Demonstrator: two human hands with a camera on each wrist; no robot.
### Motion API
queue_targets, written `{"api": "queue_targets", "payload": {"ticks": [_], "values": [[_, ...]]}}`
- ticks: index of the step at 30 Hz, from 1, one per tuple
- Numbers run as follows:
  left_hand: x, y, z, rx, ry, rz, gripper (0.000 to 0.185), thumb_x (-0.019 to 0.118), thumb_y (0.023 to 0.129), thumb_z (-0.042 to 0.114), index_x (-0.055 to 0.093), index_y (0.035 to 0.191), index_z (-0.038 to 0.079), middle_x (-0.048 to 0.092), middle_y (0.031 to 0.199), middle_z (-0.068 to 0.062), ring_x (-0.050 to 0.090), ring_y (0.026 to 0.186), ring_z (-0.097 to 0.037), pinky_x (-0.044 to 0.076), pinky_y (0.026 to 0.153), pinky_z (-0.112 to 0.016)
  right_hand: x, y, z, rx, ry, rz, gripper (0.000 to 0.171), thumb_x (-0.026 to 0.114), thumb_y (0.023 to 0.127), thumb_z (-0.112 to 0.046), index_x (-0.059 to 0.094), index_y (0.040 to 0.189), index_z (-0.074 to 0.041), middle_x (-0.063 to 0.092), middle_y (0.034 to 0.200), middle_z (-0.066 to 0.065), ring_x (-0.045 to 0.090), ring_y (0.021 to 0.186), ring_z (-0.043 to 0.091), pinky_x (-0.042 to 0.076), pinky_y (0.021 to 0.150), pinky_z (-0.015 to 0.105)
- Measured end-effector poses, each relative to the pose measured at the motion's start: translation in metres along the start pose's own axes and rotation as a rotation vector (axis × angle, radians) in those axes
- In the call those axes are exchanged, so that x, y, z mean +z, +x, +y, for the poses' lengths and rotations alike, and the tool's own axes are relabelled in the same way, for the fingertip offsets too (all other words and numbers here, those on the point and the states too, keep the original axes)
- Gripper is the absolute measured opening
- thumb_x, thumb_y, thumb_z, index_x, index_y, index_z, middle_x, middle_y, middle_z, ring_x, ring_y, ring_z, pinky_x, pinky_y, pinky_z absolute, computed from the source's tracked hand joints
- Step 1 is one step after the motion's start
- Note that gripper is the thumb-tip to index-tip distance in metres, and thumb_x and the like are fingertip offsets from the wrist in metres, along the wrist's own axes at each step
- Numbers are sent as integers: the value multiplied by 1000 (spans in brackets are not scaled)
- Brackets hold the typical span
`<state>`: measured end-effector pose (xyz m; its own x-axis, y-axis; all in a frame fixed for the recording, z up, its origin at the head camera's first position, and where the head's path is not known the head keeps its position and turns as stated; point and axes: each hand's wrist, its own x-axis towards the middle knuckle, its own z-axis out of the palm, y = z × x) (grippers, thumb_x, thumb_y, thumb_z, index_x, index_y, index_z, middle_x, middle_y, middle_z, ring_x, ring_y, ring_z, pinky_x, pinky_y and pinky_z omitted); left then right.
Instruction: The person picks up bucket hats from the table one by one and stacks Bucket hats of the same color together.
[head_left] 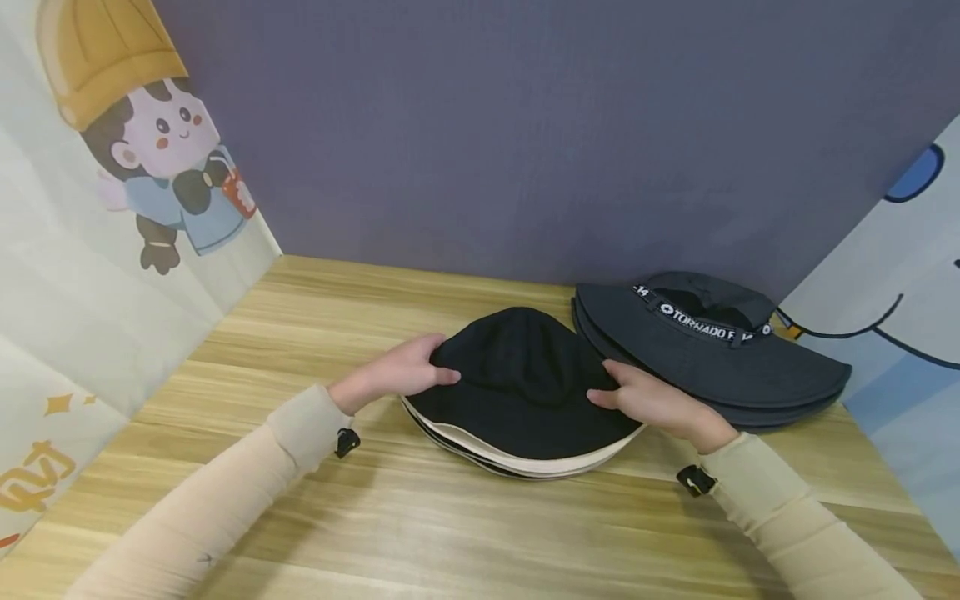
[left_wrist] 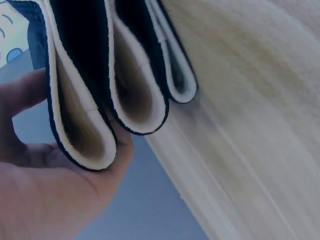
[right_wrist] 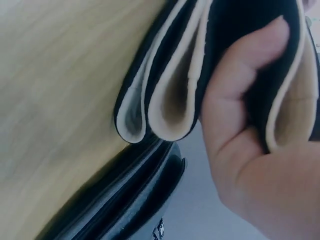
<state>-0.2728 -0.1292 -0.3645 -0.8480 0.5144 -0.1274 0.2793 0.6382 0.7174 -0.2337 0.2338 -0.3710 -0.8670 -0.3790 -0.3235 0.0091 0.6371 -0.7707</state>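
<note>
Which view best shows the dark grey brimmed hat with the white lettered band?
The head view: the dark grey brimmed hat with the lettered band shows whole, right of the black bucket hats both hands hold. The right wrist view catches only its brim edge; the left wrist view shows none.

the head view looks forward and down from above the wooden table (head_left: 315,492), taking in both forearms and the back wall. each wrist view sits very close, beside its hand, aimed along the tabletop at the folded hat brims (left_wrist: 135,100). all three views share the black hat stack (head_left: 525,392).
</note>
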Motion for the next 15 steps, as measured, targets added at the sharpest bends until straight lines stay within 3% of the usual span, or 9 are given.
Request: {"api": "queue_targets", "payload": {"ticks": [5,11,15], "values": [[3,-1,-2,-5,49,-20,37,69,96,24,56,122,0,64,112,-11,61,108,-27,47,98,-46,2,5,-1,-58,-171,26,78,56,105,-30,17,153,18,20,159,37,18,147,53,22,116,62],[9,-1,3,-23,218,-4,45,71,97,29,54,126,-1,65,115,-15,62,110,-31,49,95,-46,7,7,-3,-131,-358,97,57,62,102,-27,45,141,12,56,135,29,53,127,45,43,103,55],[13,-2,7,-45,291,19,47,73,96,31,55,126,-1,66,115,-16,63,109,-31,50,94,-45,10,4,-5,-114,-437,146,55,65,101,-29,47,137,9,58,131,31,58,121,44,47,97,54]]}}
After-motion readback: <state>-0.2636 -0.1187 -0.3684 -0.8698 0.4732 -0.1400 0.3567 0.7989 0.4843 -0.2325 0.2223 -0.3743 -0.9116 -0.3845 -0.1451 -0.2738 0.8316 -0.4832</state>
